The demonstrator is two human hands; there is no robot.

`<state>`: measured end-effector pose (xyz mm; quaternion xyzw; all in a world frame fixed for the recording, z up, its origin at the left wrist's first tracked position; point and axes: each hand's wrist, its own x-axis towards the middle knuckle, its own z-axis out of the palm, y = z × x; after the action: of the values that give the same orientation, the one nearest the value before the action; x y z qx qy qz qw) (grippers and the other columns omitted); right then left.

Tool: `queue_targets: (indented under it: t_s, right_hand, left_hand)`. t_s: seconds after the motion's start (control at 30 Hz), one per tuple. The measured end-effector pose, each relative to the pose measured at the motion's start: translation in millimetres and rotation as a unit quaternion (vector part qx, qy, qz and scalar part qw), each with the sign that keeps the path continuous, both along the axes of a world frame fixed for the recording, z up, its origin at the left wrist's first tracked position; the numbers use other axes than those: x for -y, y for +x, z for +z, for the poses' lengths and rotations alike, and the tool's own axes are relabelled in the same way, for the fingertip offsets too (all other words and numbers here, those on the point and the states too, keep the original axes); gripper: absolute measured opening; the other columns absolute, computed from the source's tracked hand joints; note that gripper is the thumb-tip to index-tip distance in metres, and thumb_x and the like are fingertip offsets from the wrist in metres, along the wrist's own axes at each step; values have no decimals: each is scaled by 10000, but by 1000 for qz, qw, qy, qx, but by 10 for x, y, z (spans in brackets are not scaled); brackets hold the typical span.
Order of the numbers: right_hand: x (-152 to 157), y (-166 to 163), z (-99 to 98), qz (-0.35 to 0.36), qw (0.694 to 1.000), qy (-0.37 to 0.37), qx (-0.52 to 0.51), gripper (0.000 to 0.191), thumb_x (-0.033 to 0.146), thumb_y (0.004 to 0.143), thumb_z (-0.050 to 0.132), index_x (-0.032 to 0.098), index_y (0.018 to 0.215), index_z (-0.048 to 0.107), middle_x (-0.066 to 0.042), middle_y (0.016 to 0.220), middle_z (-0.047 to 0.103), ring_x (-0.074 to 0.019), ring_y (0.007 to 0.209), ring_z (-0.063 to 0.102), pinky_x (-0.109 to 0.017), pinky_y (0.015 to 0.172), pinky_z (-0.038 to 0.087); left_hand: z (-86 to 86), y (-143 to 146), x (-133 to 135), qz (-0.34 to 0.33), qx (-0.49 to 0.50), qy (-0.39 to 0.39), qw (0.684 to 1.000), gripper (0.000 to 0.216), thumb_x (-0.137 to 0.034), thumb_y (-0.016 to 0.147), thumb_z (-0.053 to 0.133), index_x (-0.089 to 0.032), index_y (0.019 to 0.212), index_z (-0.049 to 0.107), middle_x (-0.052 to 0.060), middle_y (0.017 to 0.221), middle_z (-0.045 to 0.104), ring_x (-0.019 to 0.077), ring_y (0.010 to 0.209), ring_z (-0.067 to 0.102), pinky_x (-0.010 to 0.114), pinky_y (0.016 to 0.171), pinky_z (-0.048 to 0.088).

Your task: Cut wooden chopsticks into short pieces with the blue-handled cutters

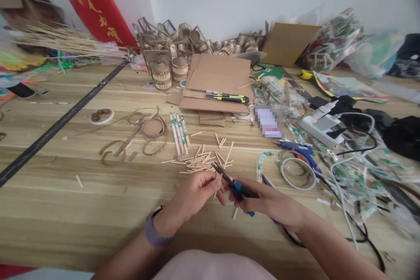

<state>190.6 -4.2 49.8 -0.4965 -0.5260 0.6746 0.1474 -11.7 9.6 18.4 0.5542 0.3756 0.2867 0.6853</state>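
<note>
Beyond the pale clothing at the lower edge, the left hand, nearly closed, pinches short sticks; the right hand, wrapped around blue-handled pliers, is just beside. Past them, a stick pile lies on the counter.

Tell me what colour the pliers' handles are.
The pliers' handles are blue and black; the head view shows them.

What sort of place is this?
It looks like a craft workshop, or a corner used as one: the wooden table holds a blue glue gun, a pile of short wooden sticks and many little bucket-shaped pieces.
</note>
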Motion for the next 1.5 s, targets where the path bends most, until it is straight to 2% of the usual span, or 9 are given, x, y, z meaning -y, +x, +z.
queue_targets:
  t_s: [0.1, 0.27, 0.47, 0.63, 0.87, 1.1, 1.27, 1.5]
  right_hand:
    - [-8, 17, -15, 6, 1000, -12, -2, 372, 262, 672, 599, 193, 1036, 639, -6, 838, 581, -155, 733, 498, -273, 617, 387]
    - [-18, 3, -23, 12, 999, -32, -22, 349, 252, 653, 590, 189, 992, 643, 5, 810, 566, -144, 704, 491, -271, 605, 391]
    - [-30, -25, -13, 19, 999, -26, -13, 256, 247, 653, 578, 189, 898, 622, 6, 793, 558, -145, 706, 493, -267, 597, 392]
    - [-34, -23, -39, 31, 999, -14, 3, 301, 242, 647, 555, 185, 939, 602, 13, 800, 544, -139, 702, 476, -266, 604, 381]
    - [-49, -6, -95, 49, 999, -7, 7, 306, 222, 654, 553, 183, 953, 601, 9, 818, 540, -141, 744, 480, -255, 631, 388]
    - [-56, 13, -184, 62, 997, 34, 43, 291, 229, 664, 548, 184, 947, 604, 3, 804, 546, -146, 719, 471, -259, 614, 385]
    - [-55, 10, -213, 58, 995, 59, 56, 330, 224, 669, 541, 181, 988, 612, 0, 806, 553, -157, 715, 474, -269, 615, 381]
    - [-66, -10, -229, 77, 988, 117, 70, 176, 186, 661, 511, 189, 828, 568, 12, 728, 529, -156, 696, 468, -269, 625, 373]
  left_hand:
    - [8, -2, 1, -15, 11, -5, 1000, 292, -365, 915, 497, -175, 798, 683, 4, 653, 676, 161, 676, 618, 255, 697, 417]
    - [9, 8, 0, -33, 19, -13, 999, 345, -415, 895, 511, -168, 720, 677, 36, 714, 700, 190, 757, 646, 278, 748, 446]
    - [5, 13, 1, -34, 12, -21, 999, 388, -451, 877, 518, -178, 635, 650, 45, 710, 705, 204, 805, 651, 290, 800, 448]
    - [-24, 8, -6, -33, 9, -42, 999, 315, -424, 850, 536, -177, 707, 669, 13, 645, 677, 180, 723, 634, 279, 777, 446]
    - [16, -2, -18, -47, -5, -25, 999, 408, -463, 846, 505, -174, 576, 605, 36, 708, 688, 185, 782, 622, 279, 816, 440]
    - [13, -4, -28, -43, -31, -7, 999, 392, -451, 823, 501, -175, 559, 590, 39, 724, 674, 189, 804, 609, 274, 815, 429]
    - [-55, 0, -31, -39, -38, -21, 998, 356, -443, 821, 501, -176, 605, 591, 1, 594, 608, 160, 668, 558, 266, 744, 414]
    - [-67, 7, -39, -33, -30, -20, 999, 371, -426, 817, 496, -177, 553, 569, 6, 586, 584, 158, 663, 544, 265, 732, 400]
